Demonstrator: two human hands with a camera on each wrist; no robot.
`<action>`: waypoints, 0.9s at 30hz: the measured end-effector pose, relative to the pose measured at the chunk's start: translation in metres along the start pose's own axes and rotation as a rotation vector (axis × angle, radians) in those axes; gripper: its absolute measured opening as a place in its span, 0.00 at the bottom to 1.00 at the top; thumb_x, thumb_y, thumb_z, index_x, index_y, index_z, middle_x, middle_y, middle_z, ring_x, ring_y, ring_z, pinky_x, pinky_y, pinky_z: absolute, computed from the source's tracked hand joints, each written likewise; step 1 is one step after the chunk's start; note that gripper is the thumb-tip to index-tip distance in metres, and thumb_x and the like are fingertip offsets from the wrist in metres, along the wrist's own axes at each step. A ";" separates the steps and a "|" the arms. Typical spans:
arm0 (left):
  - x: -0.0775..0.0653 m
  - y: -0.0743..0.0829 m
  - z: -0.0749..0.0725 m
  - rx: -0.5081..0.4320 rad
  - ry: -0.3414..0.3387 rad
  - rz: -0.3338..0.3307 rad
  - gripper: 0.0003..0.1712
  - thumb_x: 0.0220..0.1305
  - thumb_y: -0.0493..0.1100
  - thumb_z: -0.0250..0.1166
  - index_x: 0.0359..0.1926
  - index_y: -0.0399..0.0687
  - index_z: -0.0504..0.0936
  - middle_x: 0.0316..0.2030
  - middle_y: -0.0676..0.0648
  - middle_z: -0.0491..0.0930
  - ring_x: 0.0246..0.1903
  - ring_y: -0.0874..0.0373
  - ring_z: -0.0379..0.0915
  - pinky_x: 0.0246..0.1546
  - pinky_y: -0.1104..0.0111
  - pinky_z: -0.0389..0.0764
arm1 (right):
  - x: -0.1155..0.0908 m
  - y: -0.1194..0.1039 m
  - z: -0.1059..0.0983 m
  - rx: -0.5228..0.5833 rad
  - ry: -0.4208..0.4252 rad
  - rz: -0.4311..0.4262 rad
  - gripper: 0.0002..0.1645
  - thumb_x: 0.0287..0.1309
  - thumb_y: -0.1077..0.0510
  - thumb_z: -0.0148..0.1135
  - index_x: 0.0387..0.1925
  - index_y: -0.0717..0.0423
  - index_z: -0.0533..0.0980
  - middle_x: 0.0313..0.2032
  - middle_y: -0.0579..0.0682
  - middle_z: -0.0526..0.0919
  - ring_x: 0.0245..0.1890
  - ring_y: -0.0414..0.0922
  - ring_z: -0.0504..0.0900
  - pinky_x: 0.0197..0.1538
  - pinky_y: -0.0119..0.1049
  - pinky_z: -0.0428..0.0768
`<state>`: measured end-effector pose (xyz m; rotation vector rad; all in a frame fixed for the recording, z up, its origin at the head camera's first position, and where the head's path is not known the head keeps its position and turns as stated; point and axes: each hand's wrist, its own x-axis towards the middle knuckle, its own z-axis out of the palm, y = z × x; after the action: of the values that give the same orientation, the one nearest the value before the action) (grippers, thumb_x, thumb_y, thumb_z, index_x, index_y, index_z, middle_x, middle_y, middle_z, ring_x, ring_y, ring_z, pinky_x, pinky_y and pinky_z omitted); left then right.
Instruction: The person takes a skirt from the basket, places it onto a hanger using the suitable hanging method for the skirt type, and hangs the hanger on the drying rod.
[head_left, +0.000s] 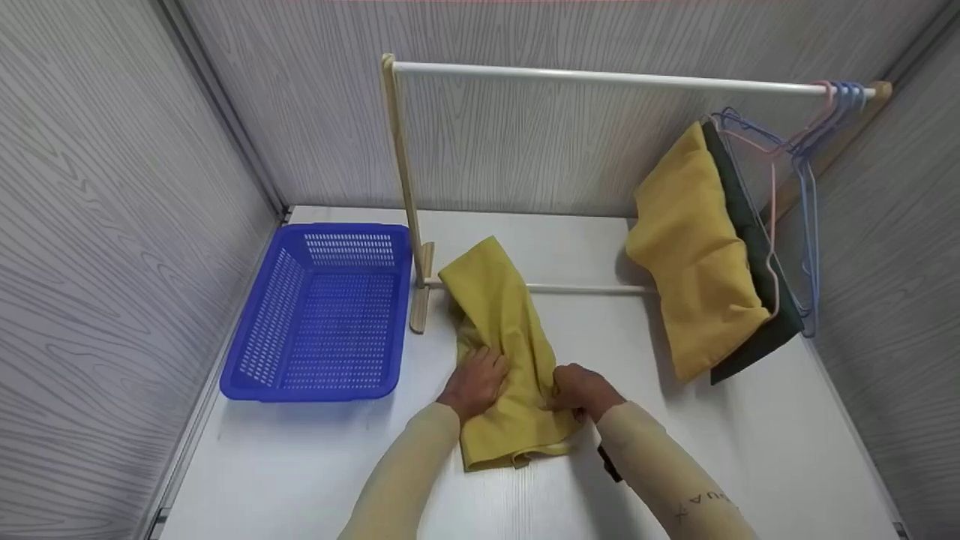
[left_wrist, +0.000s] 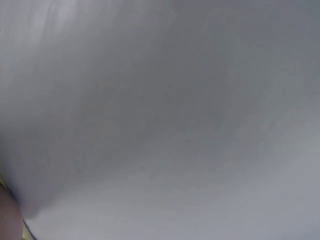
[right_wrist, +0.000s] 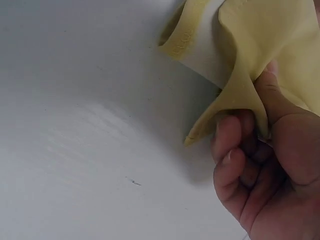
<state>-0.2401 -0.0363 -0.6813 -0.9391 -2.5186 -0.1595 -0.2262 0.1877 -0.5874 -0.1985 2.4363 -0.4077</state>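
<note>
A crumpled yellow garment point(head_left: 499, 307) lies lengthwise on the white table, its far end overlapping the rack's lower bar. My left hand point(head_left: 478, 381) grips its left side with bent fingers; the left wrist view catches only a sliver of that hand point(left_wrist: 9, 220) at the lower left. On the garment's right edge, my right hand point(head_left: 583, 390) pinches the fabric. Up close in the right wrist view, the thumb lies over a fold and the fingers curl beneath it. A stitched hem point(right_wrist: 182, 40) of the garment shows beyond the fold.
An upright clothes rack point(head_left: 600, 76) stands behind. Yellow and dark green garments point(head_left: 694, 255) hang at its right end, beside pink and blue hangers point(head_left: 810, 150). A blue perforated basket point(head_left: 386, 375) sits at left, by the rack's wooden foot point(head_left: 420, 311). Panels enclose the table.
</note>
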 end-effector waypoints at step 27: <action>0.063 -0.036 -0.052 -0.266 0.253 -0.754 0.13 0.66 0.47 0.59 0.39 0.39 0.74 0.35 0.39 0.77 0.37 0.42 0.75 0.39 0.52 0.73 | 0.034 0.000 -0.016 0.263 0.544 -0.127 0.13 0.65 0.56 0.58 0.36 0.65 0.72 0.32 0.61 0.80 0.33 0.55 0.79 0.40 0.53 0.77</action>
<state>-0.2869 -0.0392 -0.6053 0.0049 -2.5113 -0.8004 -0.2624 0.1830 -0.5952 -0.1411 2.8668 -0.9351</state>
